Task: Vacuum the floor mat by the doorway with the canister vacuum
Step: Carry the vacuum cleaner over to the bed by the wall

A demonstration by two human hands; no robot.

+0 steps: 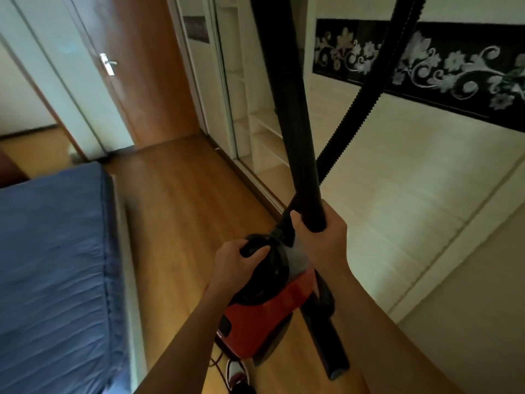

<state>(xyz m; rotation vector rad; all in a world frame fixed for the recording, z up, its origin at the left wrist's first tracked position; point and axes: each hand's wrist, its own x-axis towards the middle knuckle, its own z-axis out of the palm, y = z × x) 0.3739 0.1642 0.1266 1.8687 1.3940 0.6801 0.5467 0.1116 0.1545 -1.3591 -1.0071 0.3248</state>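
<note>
If the left fingers (262,249) slip off the handle (250,245), the vacuum (264,317) could drop on the shoe (237,372) right under it, because it looks lifted off the floor (176,209) and hangs from that one hand. The cord (217,362) lies loose by that shoe too, so a foot could catch in it and trip. The tube (295,123) stands tall and the hose (355,109) runs up high beside it (both go past the top of the view), so a quick turn could bang them on the wardrobe (426,194) close on the right. The left fingers are curled tight around the black handle on top of the vacuum. The right fingers (298,226) are wrapped all the way around the tube, low down on it, and hold nothing else. The left hand (235,260) sits a bit lower than the right hand (321,237); they are near each other but not touching. The vacuum is red and black and tilts with its front end up. A bed (51,265) with a blue cover is on the left. The door (93,66) is far ahead, at the end of the floor. I cannot make out the mat; a small grey shape low by the door is too blurry to tell.
</note>
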